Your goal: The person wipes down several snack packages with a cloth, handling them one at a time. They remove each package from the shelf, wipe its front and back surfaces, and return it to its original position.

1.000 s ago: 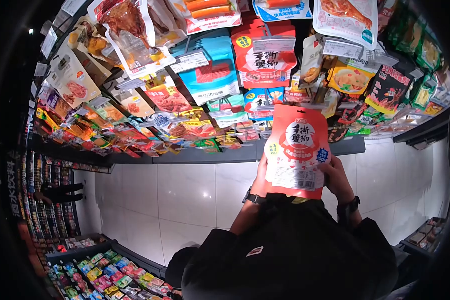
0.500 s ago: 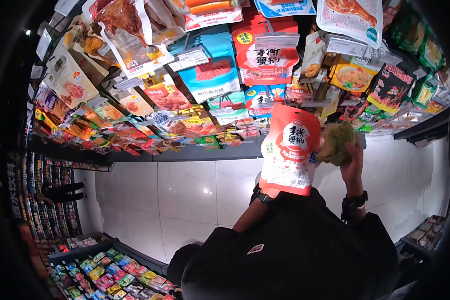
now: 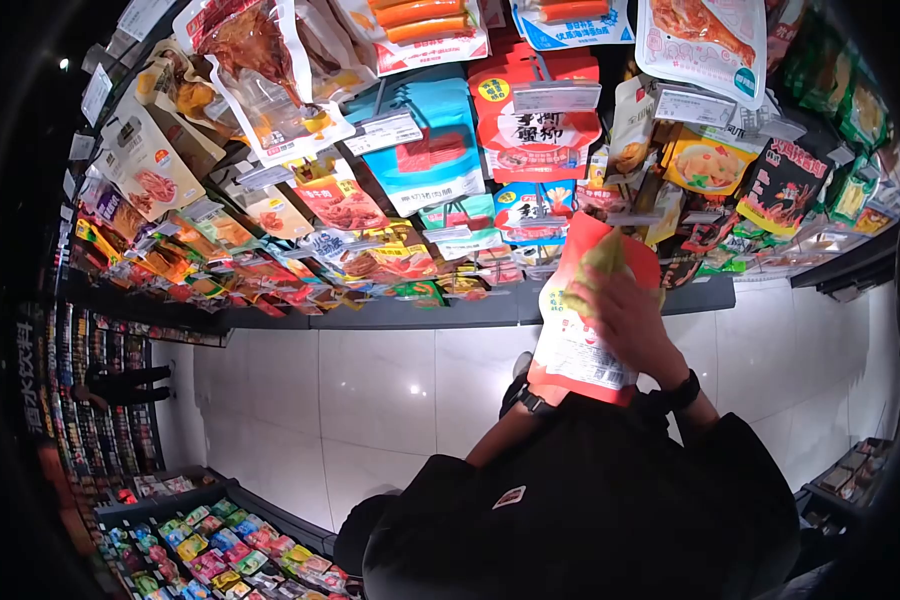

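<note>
A red and white snack pouch [image 3: 578, 362] with Chinese lettering stands upright in front of my body. My left hand [image 3: 552, 394] supports it from behind at the bottom; most of that hand is hidden by the pouch. Over the pouch's front lies my right hand [image 3: 632, 322], its fingers closed on a crumpled yellow-green cloth [image 3: 602, 268]. This cloth rests against the printed face and covers part of the lettering. Both wrists wear black bands.
Beyond the pouch, a rack [image 3: 390, 318] holds several rows of hanging snack packs, among them a blue pouch [image 3: 420, 150] and similar red pouches [image 3: 538, 125]. A low bin of colourful packets [image 3: 230, 545] stands at lower left. A person [image 3: 125, 385] is farther off, left.
My right hand has brought the cloth leftward from beside the pouch onto its front. The pouch has shifted slightly right and down, with my left hand still behind it.
</note>
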{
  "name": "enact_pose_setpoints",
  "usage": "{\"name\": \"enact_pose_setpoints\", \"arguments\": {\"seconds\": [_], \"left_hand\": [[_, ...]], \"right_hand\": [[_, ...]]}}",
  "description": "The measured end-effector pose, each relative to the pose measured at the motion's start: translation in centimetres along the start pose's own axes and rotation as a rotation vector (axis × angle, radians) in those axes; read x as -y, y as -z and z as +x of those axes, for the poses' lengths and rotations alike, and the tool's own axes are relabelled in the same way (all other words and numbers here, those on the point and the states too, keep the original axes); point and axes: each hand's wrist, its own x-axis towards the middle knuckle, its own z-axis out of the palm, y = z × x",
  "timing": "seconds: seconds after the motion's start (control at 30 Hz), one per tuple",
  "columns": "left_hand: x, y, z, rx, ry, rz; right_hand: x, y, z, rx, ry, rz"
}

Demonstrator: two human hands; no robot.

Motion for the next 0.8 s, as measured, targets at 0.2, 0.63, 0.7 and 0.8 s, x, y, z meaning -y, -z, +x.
{"name": "enact_pose_setpoints", "arguments": {"seconds": [0.2, 0.63, 0.7, 0.8], "left_hand": [[0.2, 0.1, 0.0, 0.008, -0.001, -0.039], [0.3, 0.0, 0.3, 0.027, -0.012, -0.094], [0.2, -0.1, 0.2, 0.026, -0.012, -0.094], [0.2, -0.1, 0.1, 0.025, -0.013, -0.109]], "right_hand": [[1.1, 0.5, 1.7, 0.083, 0.184, 0.062], [3.6, -1.4, 0.4, 0.183, 0.410, 0.192], [3.7, -1.4, 0.5, 0.194, 0.421, 0.213], [3.0, -1.5, 1.1, 0.166, 0.332, 0.142]]}}
